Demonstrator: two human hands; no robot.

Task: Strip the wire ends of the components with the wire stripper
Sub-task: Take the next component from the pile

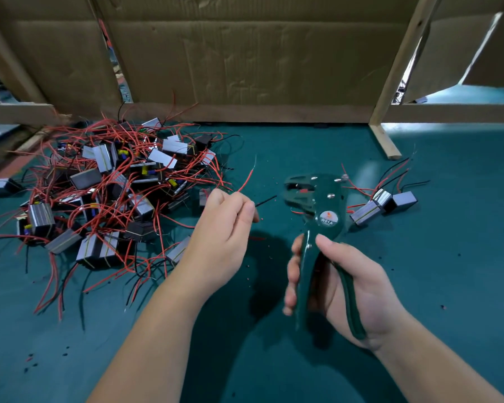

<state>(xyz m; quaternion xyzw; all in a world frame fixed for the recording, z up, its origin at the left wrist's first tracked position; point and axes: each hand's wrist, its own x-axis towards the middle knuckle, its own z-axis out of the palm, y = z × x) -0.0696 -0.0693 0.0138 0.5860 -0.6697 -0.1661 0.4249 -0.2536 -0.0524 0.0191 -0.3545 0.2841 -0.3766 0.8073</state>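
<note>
the left hand (pixel 227 225) is pinching two thin wires between thumb and fingertips, the black wire (pixel 265 200) poking out just past the pinch toward the wire stripper (pixel 326 210), the red wire (pixel 246 178) curling up above it. the right hand (pixel 346 289) is curling round both handles, which are standing spread, the tool's mouth gaping just short of the black tip. the wires are looking light and floppy, so pinching close to the end is seeming wise.

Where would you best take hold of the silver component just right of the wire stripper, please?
Pinch the silver component across its long near and far faces, from above: it's a flat-sided block lying on the green mat, with another block close at its right end.
</note>
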